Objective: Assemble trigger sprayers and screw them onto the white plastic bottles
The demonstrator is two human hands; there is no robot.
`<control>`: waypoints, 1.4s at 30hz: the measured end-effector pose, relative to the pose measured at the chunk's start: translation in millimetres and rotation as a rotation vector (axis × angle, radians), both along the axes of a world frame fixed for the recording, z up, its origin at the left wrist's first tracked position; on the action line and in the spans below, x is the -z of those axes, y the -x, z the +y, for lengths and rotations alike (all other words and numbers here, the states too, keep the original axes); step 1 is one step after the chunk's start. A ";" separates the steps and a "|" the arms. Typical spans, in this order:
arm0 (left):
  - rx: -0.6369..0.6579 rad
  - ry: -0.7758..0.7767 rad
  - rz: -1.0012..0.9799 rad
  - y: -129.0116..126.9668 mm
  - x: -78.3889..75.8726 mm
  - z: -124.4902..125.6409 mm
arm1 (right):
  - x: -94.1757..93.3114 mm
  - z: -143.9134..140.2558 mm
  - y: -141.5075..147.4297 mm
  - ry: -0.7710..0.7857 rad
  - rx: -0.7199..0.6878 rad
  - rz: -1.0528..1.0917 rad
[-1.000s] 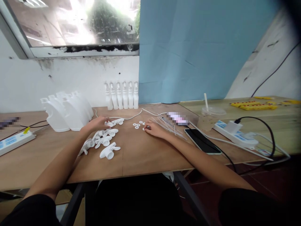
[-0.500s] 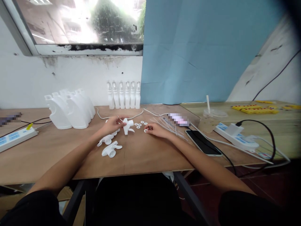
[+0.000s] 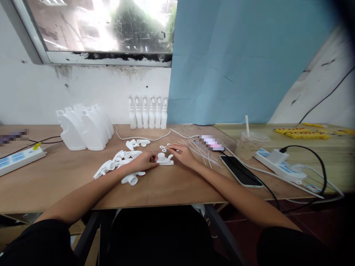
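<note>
Here's the wooden table (image 3: 177, 190), broad and brown, with big white bottles (image 3: 93, 133) grouped at its left rear. Into the middle: the left hand (image 3: 146, 159) has its thumb and fingers closed on one end of a white spray head (image 3: 165, 161), out in front of the other spray heads (image 3: 122, 156), its round collar facing up and its lever curving up at the far end. Looks like plastic, so likely light and stiff, perhaps a bit slick; the thick body should be the sound place to grip, the thin lever the likeliest part to bend. Over on the right, the right hand (image 3: 184, 153) has its fingertips close together just above that lever; whether they pinch anything, you cannot tell. Smallest of all, the white rings (image 3: 164, 150) beside them: probably near weightless, best nipped by the rim.
</note>
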State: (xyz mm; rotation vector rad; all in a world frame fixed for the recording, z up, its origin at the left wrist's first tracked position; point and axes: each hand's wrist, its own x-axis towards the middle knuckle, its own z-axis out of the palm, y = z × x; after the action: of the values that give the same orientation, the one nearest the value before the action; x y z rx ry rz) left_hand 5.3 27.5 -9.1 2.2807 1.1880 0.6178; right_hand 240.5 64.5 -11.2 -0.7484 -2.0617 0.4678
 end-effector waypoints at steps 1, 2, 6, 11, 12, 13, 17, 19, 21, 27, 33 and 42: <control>0.008 -0.006 0.003 -0.2 -0.3 -0.6 | -1.5 -2.9 0.8 -0.042 -0.042 -0.033; 0.015 -0.012 0.008 -0.2 -0.4 -0.9 | -2.5 -5.6 1.7 -0.078 -0.091 -0.070; 0.019 -0.049 0.036 0.0 -0.5 -0.6 | -2.6 -13.1 5.4 -0.174 -0.253 -0.215; 0.015 -0.074 0.045 0.1 0.3 -0.3 | -1.8 -16.2 6.6 -0.153 -0.226 -0.261; 0.008 -0.067 0.031 0.1 0.3 -0.7 | -1.6 -16.1 6.4 -0.139 -0.218 -0.264; 0.000 -0.058 0.007 0.2 0.3 -1.1 | -1.2 -15.8 6.1 -0.124 -0.210 -0.264; 0.001 -0.066 -0.098 0.6 -1.4 -3.7 | 2.3 -14.5 5.6 -0.041 -0.193 -0.248; 0.029 -0.094 -0.072 0.8 -3.5 -5.7 | 4.2 -14.7 5.8 0.010 -0.178 -0.226; 0.054 -0.115 -0.018 0.7 -6.1 -7.9 | 5.1 -15.4 5.9 0.043 -0.167 -0.219; 0.056 -0.150 0.051 0.9 -8.1 -8.2 | 4.2 -15.2 5.3 -0.027 -0.170 -0.325; 0.066 -0.199 0.025 3.2 -4.6 -3.9 | 7.6 -12.3 6.9 -0.091 -0.174 -0.323; 0.076 -0.213 0.014 2.0 -7.2 -5.2 | 6.6 -14.9 5.5 -0.112 -0.168 -0.333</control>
State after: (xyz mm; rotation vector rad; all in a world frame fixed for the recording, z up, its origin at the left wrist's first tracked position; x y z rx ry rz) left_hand 3.3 22.3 -1.9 2.4972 1.0811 0.7314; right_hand 235.0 49.6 -17.8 -0.6212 -2.4533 0.3330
